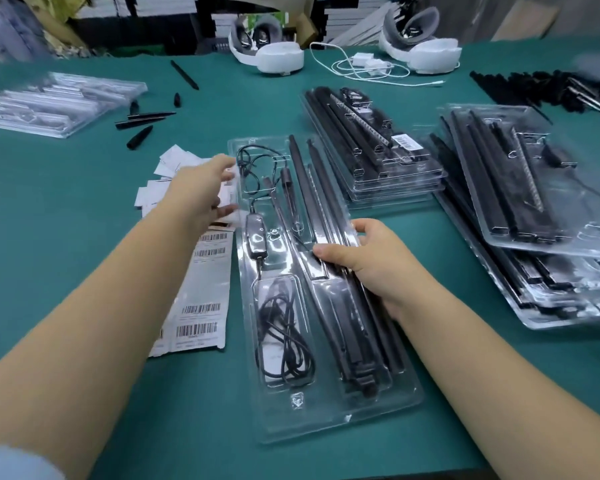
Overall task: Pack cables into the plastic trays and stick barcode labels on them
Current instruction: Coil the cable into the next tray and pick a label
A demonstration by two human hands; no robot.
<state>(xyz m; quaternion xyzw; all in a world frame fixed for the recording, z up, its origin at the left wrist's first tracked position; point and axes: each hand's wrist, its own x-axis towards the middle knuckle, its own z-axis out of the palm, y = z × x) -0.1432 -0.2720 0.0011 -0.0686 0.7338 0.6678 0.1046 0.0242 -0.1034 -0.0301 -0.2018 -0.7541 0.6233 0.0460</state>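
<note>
Fingers of the right hand grip the filled tray's three-o'clock edge mid-tabletop, while the left hand reaches loose-fingered toward white slips at ten o'clock, so labelling seems next, needing one barcode sticker peeled.

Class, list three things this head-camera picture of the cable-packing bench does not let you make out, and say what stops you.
1. Head view: the left hand fingertips are motion-blurred over the small white paper slips; its grip is unclear.
2. Printed digits on the white barcode label sheet are too small to read.
3. The stack of clear plastic trays at right is cut off by the frame edge.
</note>
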